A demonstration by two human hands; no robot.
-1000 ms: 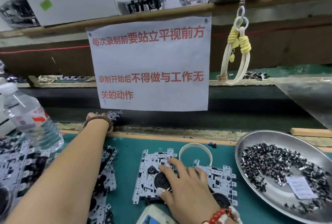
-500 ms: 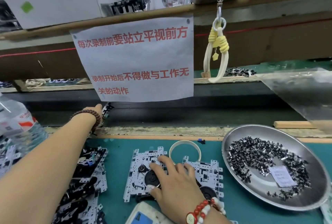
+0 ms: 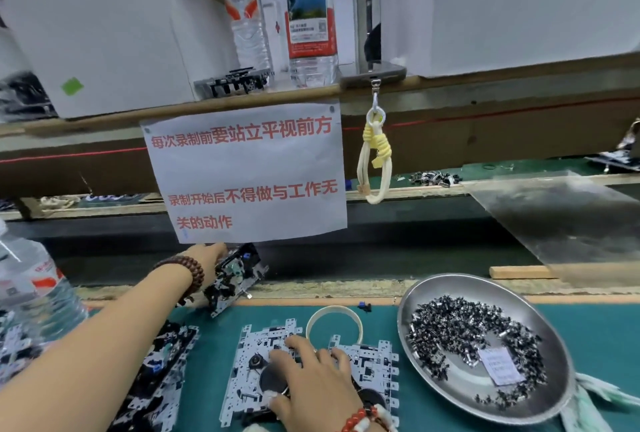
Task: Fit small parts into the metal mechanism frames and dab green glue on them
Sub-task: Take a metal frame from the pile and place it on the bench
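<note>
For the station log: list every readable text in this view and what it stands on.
"每次录制前要站立平视前方", top line of the white paper sign hung from the shelf edge.
"录制开始后不得做与工作无关的动作", lower lines of the same sign.
Labels on the two shelf bottles: too blurred to read.
Label on the left bottle: unreadable.
Paper slip in the metal dish: too small to read.
</note>
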